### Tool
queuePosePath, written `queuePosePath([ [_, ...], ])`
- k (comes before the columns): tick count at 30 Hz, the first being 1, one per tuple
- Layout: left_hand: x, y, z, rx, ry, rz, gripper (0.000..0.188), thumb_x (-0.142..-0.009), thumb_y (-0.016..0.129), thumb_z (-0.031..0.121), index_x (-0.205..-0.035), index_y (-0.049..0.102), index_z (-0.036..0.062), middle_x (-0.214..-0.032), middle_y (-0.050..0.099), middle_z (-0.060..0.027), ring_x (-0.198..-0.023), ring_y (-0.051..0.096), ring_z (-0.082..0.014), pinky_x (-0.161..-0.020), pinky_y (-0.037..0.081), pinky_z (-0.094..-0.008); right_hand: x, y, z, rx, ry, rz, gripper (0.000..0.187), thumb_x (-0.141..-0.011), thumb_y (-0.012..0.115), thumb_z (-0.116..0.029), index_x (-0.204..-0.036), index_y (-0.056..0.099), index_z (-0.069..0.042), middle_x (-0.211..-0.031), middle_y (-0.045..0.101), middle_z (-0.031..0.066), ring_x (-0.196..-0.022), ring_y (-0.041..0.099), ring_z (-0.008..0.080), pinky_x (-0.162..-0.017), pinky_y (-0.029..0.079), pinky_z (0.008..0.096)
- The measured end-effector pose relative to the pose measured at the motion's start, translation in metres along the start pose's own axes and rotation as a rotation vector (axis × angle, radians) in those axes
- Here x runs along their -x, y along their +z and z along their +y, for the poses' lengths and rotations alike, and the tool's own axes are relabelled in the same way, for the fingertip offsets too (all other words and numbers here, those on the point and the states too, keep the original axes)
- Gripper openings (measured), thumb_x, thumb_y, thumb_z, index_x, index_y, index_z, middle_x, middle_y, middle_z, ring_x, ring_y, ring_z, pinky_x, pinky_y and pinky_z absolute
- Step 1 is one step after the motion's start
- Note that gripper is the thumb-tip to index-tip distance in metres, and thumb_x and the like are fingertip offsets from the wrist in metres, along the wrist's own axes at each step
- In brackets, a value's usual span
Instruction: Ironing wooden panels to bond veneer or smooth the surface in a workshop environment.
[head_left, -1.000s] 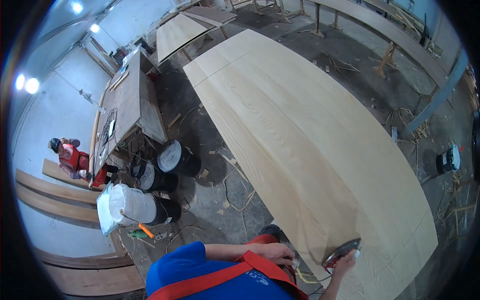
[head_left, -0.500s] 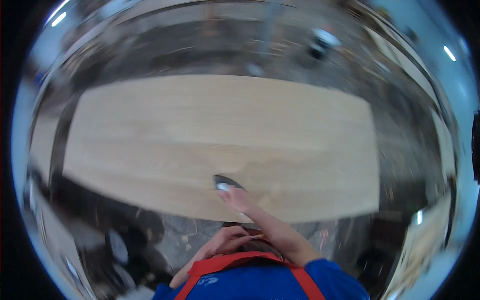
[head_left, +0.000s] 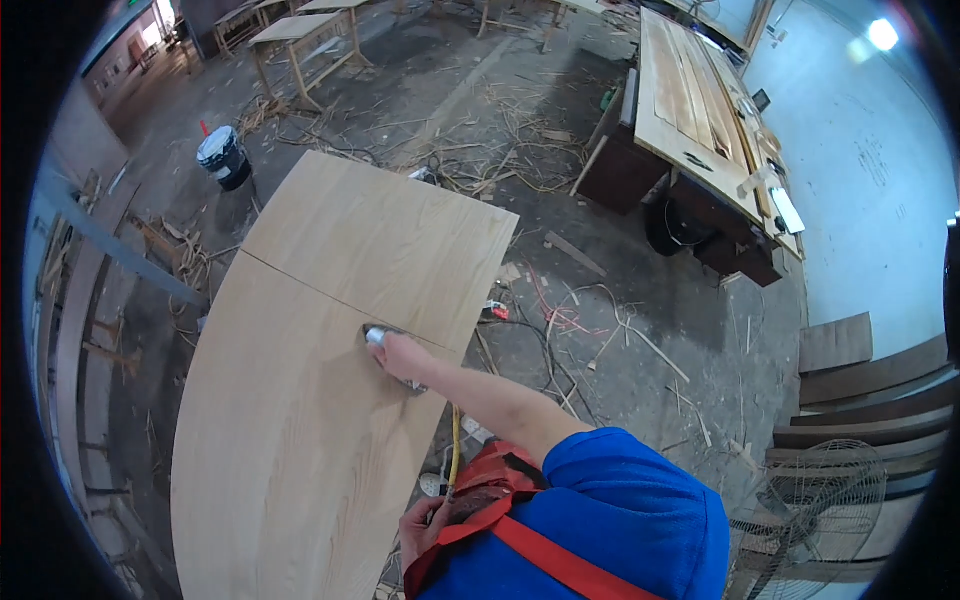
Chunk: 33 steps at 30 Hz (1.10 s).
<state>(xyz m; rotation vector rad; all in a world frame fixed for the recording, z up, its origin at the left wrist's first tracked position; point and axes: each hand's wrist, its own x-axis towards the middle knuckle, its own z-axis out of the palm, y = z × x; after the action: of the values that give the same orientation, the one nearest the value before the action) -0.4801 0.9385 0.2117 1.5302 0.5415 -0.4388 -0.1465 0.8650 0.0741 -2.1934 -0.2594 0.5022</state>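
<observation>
Biggest thing here is the pale wood panel, a long curved-looking sheet made of two pieces meeting at a thin seam that runs across it. It takes up most of the left half of the view and sits over a dirty workshop floor covered in shavings, offcut strips and loose cables.

Off to the upper right there's a long wooden workbench with boards and small bits lying on top, well apart from the panel. Lower right, a round fan guard stands next to some stacked dark planks. Upper left, a black bucket sits on the floor just past the panel's far corner.

The person is in a blue shirt with red straps. The right hand is stretched out over the panel, right near the seam, pressing down flat on a small grey sanding tool. So that grip is closed over the tool, which rests on the wood with only its front end poking out from under the fingers.

The left hand is tucked low by the panel's near edge, close to the body. It's wrapped around a thin yellow hose that runs up toward the right arm.
</observation>
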Motion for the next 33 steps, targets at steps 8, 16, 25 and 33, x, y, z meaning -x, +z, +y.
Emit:
queuePosePath([
  [8, 0.015, -0.022, 0.011, -0.171, 0.395, -0.158, 0.017, -0.102, 0.07, 0.015, -0.113, 0.073, 0.0022, -0.098, 0.072, -0.0137, -0.095, 0.069, -0.0244, -0.083, 0.054, -0.0353, 0.049, -0.038, 0.046, 0.175, 0.002, 0.081, 0.069, -0.11, 0.047, -0.052, -0.081, 0.071, 0.006, -0.076, 0.069, 0.0316, -0.076, 0.072, 0.0481, -0.065, 0.053, 0.056],
  [16, 0.114, -0.089, -0.079, 0.041, 0.323, 0.006, 0.01, -0.096, 0.073, 0.005, -0.104, 0.075, -0.0016, -0.093, 0.073, -0.0099, -0.09, 0.069, -0.0176, -0.083, 0.053, -0.0329, 0.194, 0.167, -0.022, 0.214, -0.202, -0.389, 0.046, -0.107, 0.053, -0.04, -0.108, 0.064, 0.005, -0.096, 0.072, 0.0317, -0.091, 0.072, 0.0494, -0.079, 0.057, 0.0588],
  [25, 0.123, -0.125, -0.082, 0.065, 0.281, -0.024, 0.007, -0.095, 0.074, 0.006, -0.098, 0.073, -0.0009, -0.09, 0.069, -0.0082, -0.085, 0.062, -0.0147, -0.079, 0.05, -0.0308, 0.241, 0.244, -0.116, 0.291, -0.366, -0.678, 0.051, -0.105, 0.055, -0.046, -0.109, 0.064, 0.004, -0.1, 0.074, 0.0292, -0.092, 0.072, 0.0483, -0.084, 0.056, 0.0575],
  [33, 0.075, -0.113, -0.067, 0.038, 0.344, -0.059, 0.012, -0.099, 0.074, 0.01, -0.108, 0.076, 0.0023, -0.097, 0.074, -0.0088, -0.09, 0.066, -0.0167, -0.081, 0.052, -0.0321, 0.122, 0.129, -0.055, 0.414, -0.204, -0.323, 0.06, -0.109, 0.047, -0.053, -0.098, 0.074, 0.0, -0.094, 0.073, 0.0298, -0.092, 0.071, 0.0488, -0.077, 0.056, 0.0575],
])
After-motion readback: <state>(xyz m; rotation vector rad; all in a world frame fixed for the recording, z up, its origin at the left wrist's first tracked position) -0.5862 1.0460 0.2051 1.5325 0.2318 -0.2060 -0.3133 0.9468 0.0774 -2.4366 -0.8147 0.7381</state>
